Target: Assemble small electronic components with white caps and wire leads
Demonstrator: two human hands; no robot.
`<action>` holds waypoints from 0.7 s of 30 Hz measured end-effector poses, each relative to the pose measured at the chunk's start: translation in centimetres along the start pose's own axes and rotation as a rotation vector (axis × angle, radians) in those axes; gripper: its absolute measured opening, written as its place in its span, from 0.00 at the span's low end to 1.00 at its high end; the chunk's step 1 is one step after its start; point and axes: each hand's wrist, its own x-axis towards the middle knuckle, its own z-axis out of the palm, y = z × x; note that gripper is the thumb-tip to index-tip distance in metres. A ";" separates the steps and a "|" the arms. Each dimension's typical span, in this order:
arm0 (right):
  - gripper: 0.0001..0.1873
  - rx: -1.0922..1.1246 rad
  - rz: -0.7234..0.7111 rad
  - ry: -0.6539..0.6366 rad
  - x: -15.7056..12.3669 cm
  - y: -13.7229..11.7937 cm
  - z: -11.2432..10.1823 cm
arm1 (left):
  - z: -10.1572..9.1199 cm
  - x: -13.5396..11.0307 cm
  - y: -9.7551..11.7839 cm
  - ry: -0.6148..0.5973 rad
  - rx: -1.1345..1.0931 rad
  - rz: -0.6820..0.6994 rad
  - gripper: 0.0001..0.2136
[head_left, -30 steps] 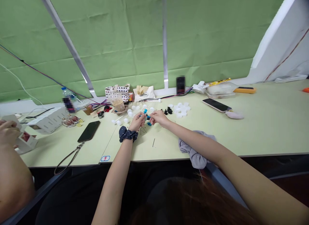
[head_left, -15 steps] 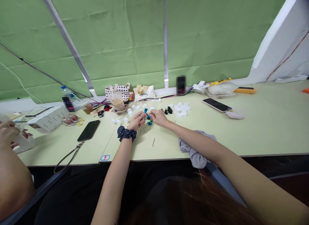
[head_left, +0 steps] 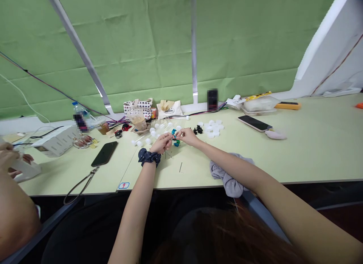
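My left hand (head_left: 162,142) and my right hand (head_left: 185,136) meet over the pale green table (head_left: 297,154), fingers pinched together around a small blue and green part (head_left: 175,137). Thin metal pins (head_left: 168,154) lie on the table just below the left hand, and one more pin (head_left: 180,167) lies nearer to me. A dark scrunchie (head_left: 148,157) sits on my left wrist. White caps (head_left: 213,128) and small black pieces (head_left: 198,130) lie just right of my hands. More white caps (head_left: 147,137) are scattered to the left.
A black phone (head_left: 104,153) with a strap lies to the left, another phone (head_left: 254,123) to the right. A grey cloth (head_left: 228,177) hangs over the table's front edge. Bags, a drink cup (head_left: 137,119) and a bottle stand at the back. Another person's hand (head_left: 8,162) holds a white box at far left.
My hands have stayed pinched at the small part, shifting only slightly. The other person at far left has lowered the white box.
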 end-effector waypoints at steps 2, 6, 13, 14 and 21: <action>0.07 0.051 0.031 -0.006 0.1 0.4 0.2 | 0.0 0.1 -0.1 0.000 0.018 -0.013 0.13; 0.08 0.217 0.136 -0.024 0.0 1.0 0.6 | -0.1 0.2 -0.4 -0.006 0.040 -0.056 0.13; 0.09 0.339 0.237 -0.021 -0.2 0.8 0.4 | -0.1 0.2 -0.5 -0.055 0.063 -0.062 0.13; 0.09 0.307 0.231 -0.020 -0.3 0.7 0.3 | -0.1 0.1 -0.5 -0.056 0.065 -0.060 0.13; 0.10 -0.005 0.134 0.003 -0.3 0.3 0.2 | 0.0 0.1 -0.5 -0.036 0.093 -0.073 0.14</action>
